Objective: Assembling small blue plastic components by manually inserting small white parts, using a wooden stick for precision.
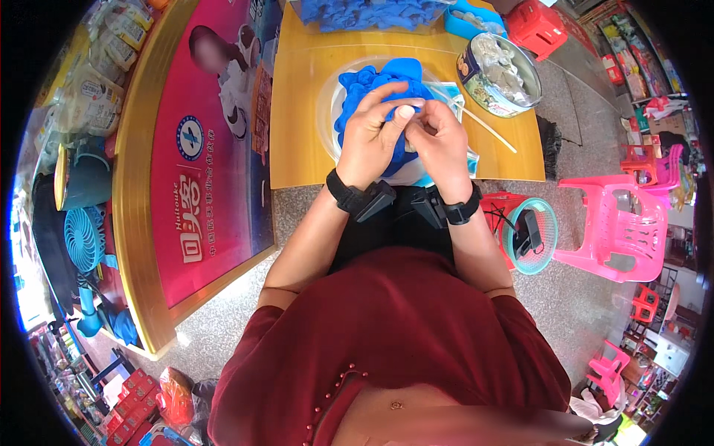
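My left hand point(370, 135) and my right hand point(442, 143) meet over a round whitish basin point(327, 111) on the wooden table point(301, 160). Thumbs and fingertips are pinched close together on a small blue piece point(418, 105), mostly covered by the fingers, so its exact kind does not show. Heaped in the basin below are several soft-looking blue pieces point(355, 80). One larger blue piece with a rounded end point(402, 69) stands out at the far side of the heap. Both wrists wear black straps with small black devices.
A round tin point(483, 97) filled with greyish-white pieces stands at the table's right, near a thin pale stick point(491, 131). Behind are a blue tray point(455, 27) and a clear container of blue pieces point(364, 16). Right of me are a basket point(537, 253) and pink chair point(621, 227).
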`<action>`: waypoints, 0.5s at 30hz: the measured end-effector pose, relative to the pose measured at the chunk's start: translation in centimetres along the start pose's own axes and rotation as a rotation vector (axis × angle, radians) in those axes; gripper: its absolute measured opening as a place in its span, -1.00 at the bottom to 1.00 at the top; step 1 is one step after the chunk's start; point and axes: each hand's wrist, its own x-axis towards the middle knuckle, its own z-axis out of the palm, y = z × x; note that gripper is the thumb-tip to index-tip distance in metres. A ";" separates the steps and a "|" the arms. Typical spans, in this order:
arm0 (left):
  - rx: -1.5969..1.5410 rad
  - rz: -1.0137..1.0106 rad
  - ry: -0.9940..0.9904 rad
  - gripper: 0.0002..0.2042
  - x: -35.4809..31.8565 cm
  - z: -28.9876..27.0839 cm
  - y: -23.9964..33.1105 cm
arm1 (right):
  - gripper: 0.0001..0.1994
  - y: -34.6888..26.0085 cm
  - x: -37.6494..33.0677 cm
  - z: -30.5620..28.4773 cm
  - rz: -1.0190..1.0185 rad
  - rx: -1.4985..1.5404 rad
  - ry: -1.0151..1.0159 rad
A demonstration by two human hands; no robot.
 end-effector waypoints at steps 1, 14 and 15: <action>0.000 -0.048 0.003 -0.77 0.0 0.0 0.3 | -0.93 0.0 -0.2 -0.1 0.035 0.014 -0.012; 0.013 -0.037 -0.022 -0.73 0.2 -0.3 0.8 | -0.91 0.8 -0.3 -0.5 0.058 0.101 -0.177; 0.015 -0.038 -0.020 -0.73 0.1 -0.2 0.5 | -0.91 0.8 -0.2 -0.5 0.060 0.102 -0.180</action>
